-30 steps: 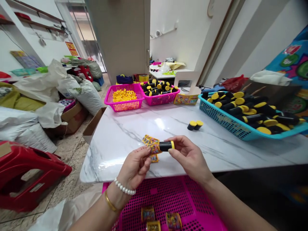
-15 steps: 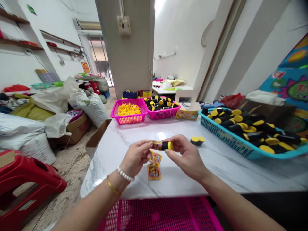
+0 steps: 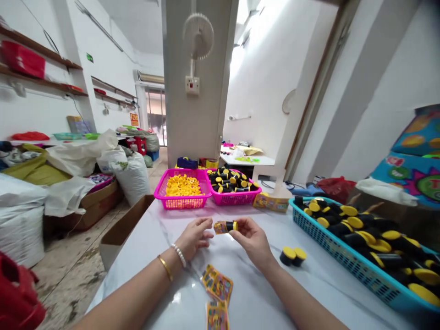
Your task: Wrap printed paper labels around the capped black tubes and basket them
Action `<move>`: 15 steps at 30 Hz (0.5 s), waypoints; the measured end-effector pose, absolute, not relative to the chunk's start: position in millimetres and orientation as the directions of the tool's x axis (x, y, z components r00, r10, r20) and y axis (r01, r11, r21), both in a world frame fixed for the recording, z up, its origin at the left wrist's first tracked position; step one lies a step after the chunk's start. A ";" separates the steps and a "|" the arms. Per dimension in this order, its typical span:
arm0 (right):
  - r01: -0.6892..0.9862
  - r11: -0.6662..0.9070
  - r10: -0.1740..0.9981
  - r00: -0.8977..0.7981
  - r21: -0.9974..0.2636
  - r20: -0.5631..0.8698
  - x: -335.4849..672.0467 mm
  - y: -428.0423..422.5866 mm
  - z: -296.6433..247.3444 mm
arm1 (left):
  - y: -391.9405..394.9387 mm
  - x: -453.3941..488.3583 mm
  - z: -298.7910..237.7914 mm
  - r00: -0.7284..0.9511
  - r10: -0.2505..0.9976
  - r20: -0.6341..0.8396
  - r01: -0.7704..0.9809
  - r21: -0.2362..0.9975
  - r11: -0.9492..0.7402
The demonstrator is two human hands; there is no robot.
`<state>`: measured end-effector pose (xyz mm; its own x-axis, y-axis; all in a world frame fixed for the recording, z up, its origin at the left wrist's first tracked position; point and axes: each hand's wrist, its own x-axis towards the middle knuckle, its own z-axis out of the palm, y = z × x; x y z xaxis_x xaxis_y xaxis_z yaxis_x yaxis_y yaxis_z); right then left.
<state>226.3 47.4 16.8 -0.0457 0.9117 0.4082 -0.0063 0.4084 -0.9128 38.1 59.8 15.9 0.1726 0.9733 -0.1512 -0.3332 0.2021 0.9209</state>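
The black tube (image 3: 229, 226), partly in its printed sleeve (image 3: 220, 227), is pinched above the table (image 3: 252, 307) by the right hand (image 3: 254, 240) at its yellow cap, apparently to leave the sleeved end accessible; the left hand (image 3: 194, 240), loosely spread, is empty just beside it.

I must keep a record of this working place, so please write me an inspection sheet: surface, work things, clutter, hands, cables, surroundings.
Surface: white marbled table.
Work things: yellow-capped black tube with printed wrap; flat printed pieces on the table; two capped tubes upright, side by side; left pink basket of yellow parts; right pink basket and blue basket of black-and-yellow tubes.
Clutter: white sacks and cardboard box, left of the table.
Hands: right hand holds the tube's capped end; left hand open beside the wrap, contact unclear.
Cables: dark cord on the left wall.
Surroundings: fan on a grey pillar.
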 end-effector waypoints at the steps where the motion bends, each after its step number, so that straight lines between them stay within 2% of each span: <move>1: -0.003 0.402 0.914 -0.062 -0.916 0.402 226.4 45.2 15.9 | 57.5 37.0 16.0 0.230 0.963 -0.139 -0.331 0.919 0.212; 4: 0.047 0.403 0.911 -0.115 -0.914 0.396 229.2 43.5 15.8 | 54.1 36.4 19.7 0.356 0.930 -0.090 -0.309 0.928 0.208; 9: 0.235 0.489 0.872 -0.138 -0.840 0.469 231.6 41.7 13.1 | 47.6 41.5 22.3 0.327 0.944 -0.051 -0.291 0.944 0.152; 15: 0.233 0.556 0.831 -0.165 -0.798 0.531 219.2 35.9 10.8 | 37.3 53.2 21.3 0.309 0.951 0.011 -0.301 0.950 0.087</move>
<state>219.2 35.9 10.8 -0.1654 0.8312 0.5308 0.2330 0.5559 -0.7979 53.2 37.3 21.3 0.3094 0.9509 0.0111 -0.3006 0.0868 0.9498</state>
